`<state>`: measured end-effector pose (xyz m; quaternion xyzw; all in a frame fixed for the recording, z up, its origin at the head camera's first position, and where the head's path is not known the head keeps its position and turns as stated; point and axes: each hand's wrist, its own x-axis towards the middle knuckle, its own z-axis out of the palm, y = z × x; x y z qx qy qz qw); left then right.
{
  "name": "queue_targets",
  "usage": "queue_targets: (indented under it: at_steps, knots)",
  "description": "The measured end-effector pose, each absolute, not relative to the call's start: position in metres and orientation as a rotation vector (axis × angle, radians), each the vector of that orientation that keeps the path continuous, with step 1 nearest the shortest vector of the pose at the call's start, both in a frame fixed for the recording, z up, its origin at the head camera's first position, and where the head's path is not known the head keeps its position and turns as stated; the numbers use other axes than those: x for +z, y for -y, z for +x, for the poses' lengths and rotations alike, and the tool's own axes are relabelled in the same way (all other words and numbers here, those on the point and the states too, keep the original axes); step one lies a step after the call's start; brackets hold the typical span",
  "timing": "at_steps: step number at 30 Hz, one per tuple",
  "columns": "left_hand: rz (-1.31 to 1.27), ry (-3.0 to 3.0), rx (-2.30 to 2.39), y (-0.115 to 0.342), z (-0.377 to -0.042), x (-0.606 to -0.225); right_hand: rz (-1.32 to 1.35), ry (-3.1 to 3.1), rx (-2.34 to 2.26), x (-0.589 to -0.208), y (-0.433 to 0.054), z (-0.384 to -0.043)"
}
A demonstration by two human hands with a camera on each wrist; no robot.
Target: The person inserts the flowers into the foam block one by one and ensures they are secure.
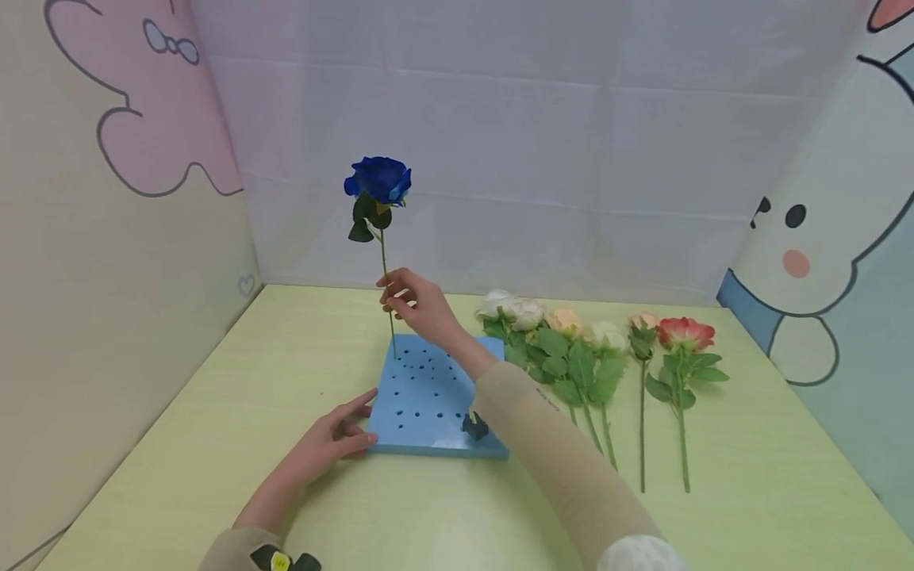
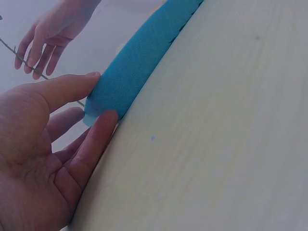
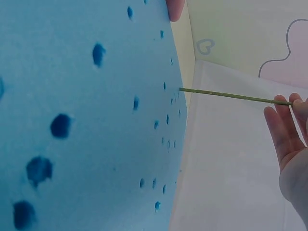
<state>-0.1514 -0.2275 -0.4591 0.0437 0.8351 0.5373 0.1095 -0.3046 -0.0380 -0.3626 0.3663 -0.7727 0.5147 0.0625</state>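
Observation:
My right hand pinches the thin green stem of a blue rose between thumb and fingertips. The flower stands upright above the hand. Its stem's lower tip meets the far left part of a light blue foam board dotted with small holes. At the board's near left corner, my left hand rests on the table with thumb and forefinger extended against the board's side. In the left wrist view, two fingertips touch the end of the blue board. A small dark leaf-like piece sits at the board's near right.
Several artificial flowers lie right of the board on the pale table: white roses, a peach rose, a cream one, a single thin-stemmed peach flower, and a red-pink flower. A white cloth hangs behind.

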Motion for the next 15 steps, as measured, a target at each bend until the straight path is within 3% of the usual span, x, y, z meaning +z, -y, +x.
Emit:
queue_targets:
  at_steps: [15]
  knots:
    - [0.089, -2.445, 1.558, 0.2267, -0.1532, -0.4586, 1.08, 2.506, 1.48, -0.3697, 0.0397, -0.3038]
